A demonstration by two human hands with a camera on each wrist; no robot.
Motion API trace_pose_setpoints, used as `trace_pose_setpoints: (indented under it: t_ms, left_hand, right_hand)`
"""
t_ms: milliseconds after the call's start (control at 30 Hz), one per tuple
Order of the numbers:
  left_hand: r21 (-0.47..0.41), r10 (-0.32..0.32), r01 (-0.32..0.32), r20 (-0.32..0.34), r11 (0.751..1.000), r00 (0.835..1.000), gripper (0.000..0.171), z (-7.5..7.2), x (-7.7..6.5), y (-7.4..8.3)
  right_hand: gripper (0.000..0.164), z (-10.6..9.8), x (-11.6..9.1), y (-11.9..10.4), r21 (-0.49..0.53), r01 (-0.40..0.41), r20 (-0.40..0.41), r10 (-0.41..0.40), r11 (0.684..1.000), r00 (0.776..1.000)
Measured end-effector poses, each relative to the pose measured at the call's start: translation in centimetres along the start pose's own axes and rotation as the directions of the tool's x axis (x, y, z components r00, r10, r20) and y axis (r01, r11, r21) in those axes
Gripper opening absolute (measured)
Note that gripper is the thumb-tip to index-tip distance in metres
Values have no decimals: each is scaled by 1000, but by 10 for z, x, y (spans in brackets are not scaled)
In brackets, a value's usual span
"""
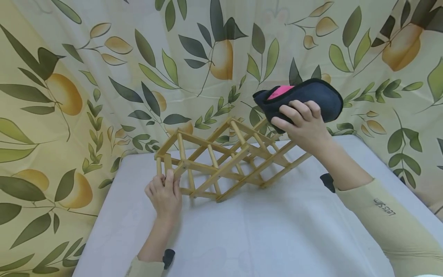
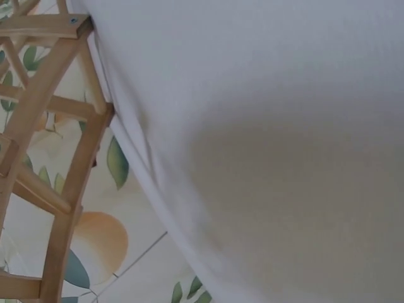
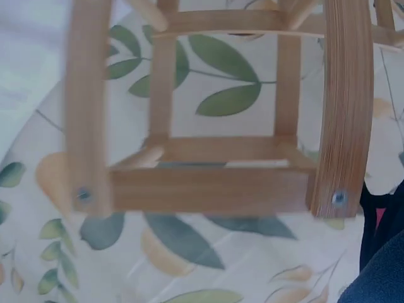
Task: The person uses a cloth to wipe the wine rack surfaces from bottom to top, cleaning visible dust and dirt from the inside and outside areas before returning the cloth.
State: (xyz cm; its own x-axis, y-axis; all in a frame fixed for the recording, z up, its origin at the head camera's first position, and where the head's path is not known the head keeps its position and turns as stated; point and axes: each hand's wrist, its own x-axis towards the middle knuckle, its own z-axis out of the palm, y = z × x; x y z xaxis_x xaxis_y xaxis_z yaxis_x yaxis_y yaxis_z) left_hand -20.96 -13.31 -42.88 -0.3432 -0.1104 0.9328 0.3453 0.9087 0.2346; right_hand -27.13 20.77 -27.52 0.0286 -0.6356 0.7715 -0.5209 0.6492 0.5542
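Observation:
A folding wooden lattice rack (image 1: 221, 165), made of crossed slats and round dowels, stands expanded on the white-covered table. At its left end, my left hand (image 1: 166, 192) grips the frame with curled fingers. Above the rack's right end, my right hand (image 1: 304, 123) holds a navy fabric slipper-like item (image 1: 318, 100) with black edging and a pink inside. Part of the rack's right end is hidden behind that hand and item. The left wrist view shows rack slats (image 2: 38, 101) at its left side. In the right wrist view, the navy item (image 3: 385, 265) shows at the lower right corner.
The white cloth (image 1: 277, 238) covers the table, whose far edge runs just behind the rack. A curtain (image 1: 104, 77) printed with leaves and fruit hangs behind and to both sides. A dark strap piece (image 1: 168, 258) sits at the left wrist.

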Motion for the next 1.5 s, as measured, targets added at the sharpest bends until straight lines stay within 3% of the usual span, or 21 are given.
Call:
trace_pose_setpoints:
  t_ms: [200,500,733,867,967,1033,1167,1267,1400,1500]
  left_hand:
    - [36,-1,1,-7,999,1000,29,-2,-4,14]
    - [54,45,-45,6,998,999,25,-9,-5,38]
    - [-16,64,-64,20,998,998,21,-12,-6,61]
    - [-64,50,-47,37,997,998,24,-12,-7,73]
    - [-111,29,-21,74,994,997,25,-14,-7,76]
    - [-150,18,2,132,989,991,23,-17,-6,75]
    - [-234,49,18,280,972,959,29,-29,2,64]
    - [-289,146,-50,322,956,936,43,-36,15,49]
    - [-328,303,-213,253,920,919,43,-32,40,27]
    - [-285,408,-345,207,895,889,36,-20,60,10]
  right_hand:
    - [13,-18,-21,0,5,-92,-36,92,996,995]
    - [12,-35,-52,-6,-14,-268,-48,267,963,963]
    - [11,-41,-70,-13,2,-320,21,320,948,947]
    - [26,-43,-74,-17,11,-337,45,336,941,941]
    - [40,-43,-76,-20,24,-349,48,348,937,936]
    - [40,-44,-77,-21,25,-355,51,354,934,934]
    - [43,-44,-82,-22,20,-364,68,362,931,930]
    - [52,-44,-87,-21,15,-364,96,361,931,927]
    - [56,-44,-92,-20,15,-359,124,354,933,927]
    - [48,-44,-96,-20,13,-345,136,340,939,930]
